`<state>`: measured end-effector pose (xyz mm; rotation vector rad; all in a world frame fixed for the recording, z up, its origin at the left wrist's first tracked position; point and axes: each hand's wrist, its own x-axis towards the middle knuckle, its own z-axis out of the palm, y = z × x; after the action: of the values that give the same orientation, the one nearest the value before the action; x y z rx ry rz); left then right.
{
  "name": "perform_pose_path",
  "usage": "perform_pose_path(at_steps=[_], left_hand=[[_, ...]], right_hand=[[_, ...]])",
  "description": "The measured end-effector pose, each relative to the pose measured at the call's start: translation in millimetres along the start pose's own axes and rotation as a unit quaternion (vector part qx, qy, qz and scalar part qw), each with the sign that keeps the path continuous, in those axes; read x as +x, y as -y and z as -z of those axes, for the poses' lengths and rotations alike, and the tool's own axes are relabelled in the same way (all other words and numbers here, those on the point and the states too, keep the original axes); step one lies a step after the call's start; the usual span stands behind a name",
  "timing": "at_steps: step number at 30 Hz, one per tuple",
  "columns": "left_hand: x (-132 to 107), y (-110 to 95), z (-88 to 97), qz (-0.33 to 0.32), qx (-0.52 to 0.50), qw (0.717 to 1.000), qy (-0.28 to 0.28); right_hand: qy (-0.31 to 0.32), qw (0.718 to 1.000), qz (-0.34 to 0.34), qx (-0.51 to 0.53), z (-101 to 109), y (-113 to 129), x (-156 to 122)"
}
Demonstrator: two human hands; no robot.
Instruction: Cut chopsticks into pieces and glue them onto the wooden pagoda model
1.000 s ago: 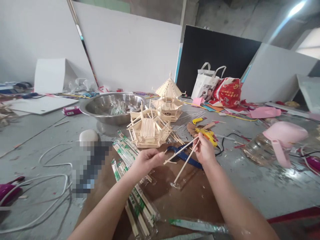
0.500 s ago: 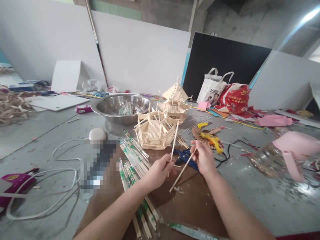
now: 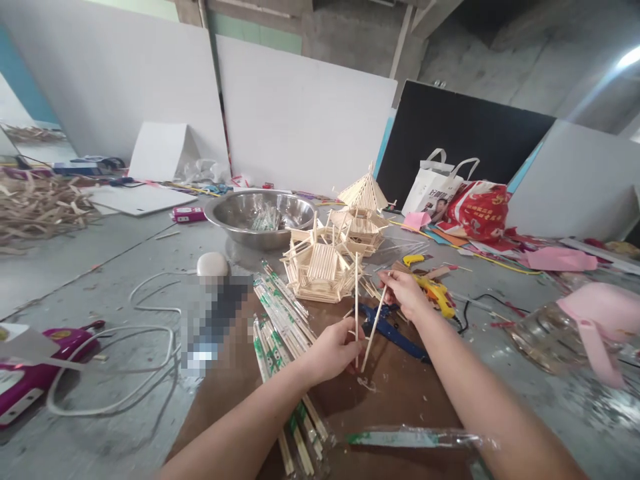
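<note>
My left hand (image 3: 334,348) pinches a thin wooden stick (image 3: 357,293) and holds it upright over the brown board (image 3: 395,400). A second wooden stick (image 3: 374,328) slants down from my right hand (image 3: 407,293), whose fingers are closed on its top end. The two sticks' lower ends come close together above the board. Just behind them stands a half-built stick pavilion (image 3: 320,263), with a finished roofed stick pavilion (image 3: 363,210) further back. Wrapped chopstick packs (image 3: 280,320) lie to the left of my left hand.
A steel bowl (image 3: 260,215) stands behind the models. Blue pliers (image 3: 390,330) and a yellow glue gun (image 3: 437,293) lie by my right hand. White cable (image 3: 125,360), a pink device (image 3: 35,373), a clear jug with a pink lid (image 3: 575,327) and bags (image 3: 460,200) surround the work area.
My left hand has turned its stick from slanted to upright and moved it lower. My right hand has brought its stick closer. The view has shifted left.
</note>
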<state>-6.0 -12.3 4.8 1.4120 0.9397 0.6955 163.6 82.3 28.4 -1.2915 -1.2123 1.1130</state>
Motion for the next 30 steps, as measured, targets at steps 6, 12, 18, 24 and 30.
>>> perform_pose_path(at_steps=[6,12,18,24,30], left_hand=[[-1.8,-10.3,4.9,0.04,-0.058,0.997,0.003],[-2.4,-6.9,14.9,0.065,-0.052,0.995,0.048],[-2.0,-9.0,23.7,0.016,-0.082,0.997,0.003],[0.8,-10.0,27.2,-0.005,-0.134,0.989,-0.059],[0.4,-7.5,28.5,0.003,-0.142,0.988,-0.061]], right_hand=[[0.004,0.997,0.055,-0.056,-15.3,15.7,-11.9],[0.164,0.983,0.04,-0.073,-46.2,22.3,-50.3],[0.165,0.982,0.044,-0.077,-61.0,21.6,-48.6],[0.142,0.986,0.044,-0.071,-68.7,17.0,-42.6],[0.14,0.987,0.04,-0.073,-70.4,11.6,-38.4]])
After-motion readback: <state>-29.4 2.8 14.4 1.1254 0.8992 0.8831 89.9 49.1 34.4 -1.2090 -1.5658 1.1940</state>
